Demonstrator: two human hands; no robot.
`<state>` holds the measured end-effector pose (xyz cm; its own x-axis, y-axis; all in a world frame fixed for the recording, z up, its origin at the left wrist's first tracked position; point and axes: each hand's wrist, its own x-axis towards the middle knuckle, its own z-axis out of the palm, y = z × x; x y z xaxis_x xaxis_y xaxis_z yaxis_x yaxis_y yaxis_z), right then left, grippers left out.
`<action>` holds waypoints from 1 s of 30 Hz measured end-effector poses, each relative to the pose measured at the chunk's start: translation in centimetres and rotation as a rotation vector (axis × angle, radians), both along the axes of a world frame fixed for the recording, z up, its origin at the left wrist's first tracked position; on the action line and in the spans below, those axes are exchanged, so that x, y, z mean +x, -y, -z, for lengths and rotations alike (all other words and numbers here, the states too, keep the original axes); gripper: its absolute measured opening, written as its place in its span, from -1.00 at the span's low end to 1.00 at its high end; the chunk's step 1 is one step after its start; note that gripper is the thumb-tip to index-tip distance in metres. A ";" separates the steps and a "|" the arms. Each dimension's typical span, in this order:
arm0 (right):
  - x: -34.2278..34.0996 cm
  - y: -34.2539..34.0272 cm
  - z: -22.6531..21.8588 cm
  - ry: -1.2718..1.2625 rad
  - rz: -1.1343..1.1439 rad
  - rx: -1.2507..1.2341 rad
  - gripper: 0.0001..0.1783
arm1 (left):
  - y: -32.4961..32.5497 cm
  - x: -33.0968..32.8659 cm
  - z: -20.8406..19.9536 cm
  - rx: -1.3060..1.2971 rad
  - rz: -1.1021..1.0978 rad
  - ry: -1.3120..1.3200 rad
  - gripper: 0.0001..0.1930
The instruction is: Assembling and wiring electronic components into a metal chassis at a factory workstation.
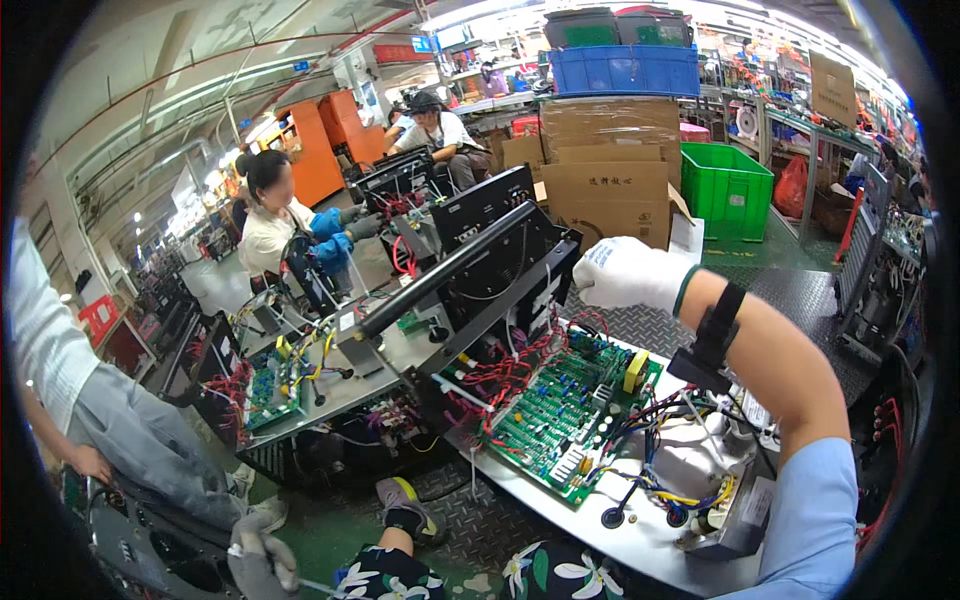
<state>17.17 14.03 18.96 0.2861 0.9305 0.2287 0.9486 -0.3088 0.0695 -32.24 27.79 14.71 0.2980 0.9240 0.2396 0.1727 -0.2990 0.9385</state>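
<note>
My right hand, in a white glove, is closed beside the end of an upright black panel. What its fingers hold, if anything, is hidden. Below it a green circuit board lies on a pale metal base plate, with red wires along its far left side. Down at the lower left my left hand, in a greyish glove, is closed. A thin pale strip sticks out of it toward the right.
More opened units stand to the left, one with a smaller board. A person in blue sleeve covers works behind them; another stands at the left. Cardboard boxes and a green crate stand beyond the panel.
</note>
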 end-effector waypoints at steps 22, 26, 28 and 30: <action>-44.2 6.0 9.0 -1.551 -0.686 -0.257 -0.69 | 11.8 -8.9 -0.4 -0.286 0.266 0.791 -0.57; -42.4 10.2 15.0 -1.117 -0.938 0.378 -0.71 | 9.5 -10.1 1.7 -0.426 0.648 1.036 -0.63; -41.0 14.5 10.0 -1.714 -0.400 -0.031 -0.65 | 8.0 -11.2 3.0 -0.271 0.166 0.819 -0.60; -40.6 16.0 10.7 -1.921 -0.454 0.112 -0.56 | 13.4 -8.4 3.1 -0.029 0.254 0.354 -0.59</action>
<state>-23.46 -2.02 8.27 -0.0284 0.9995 0.0148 -0.2656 0.0068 -0.9640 -40.63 14.40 11.65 0.4206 0.8400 0.3427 -0.2368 -0.2630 0.9353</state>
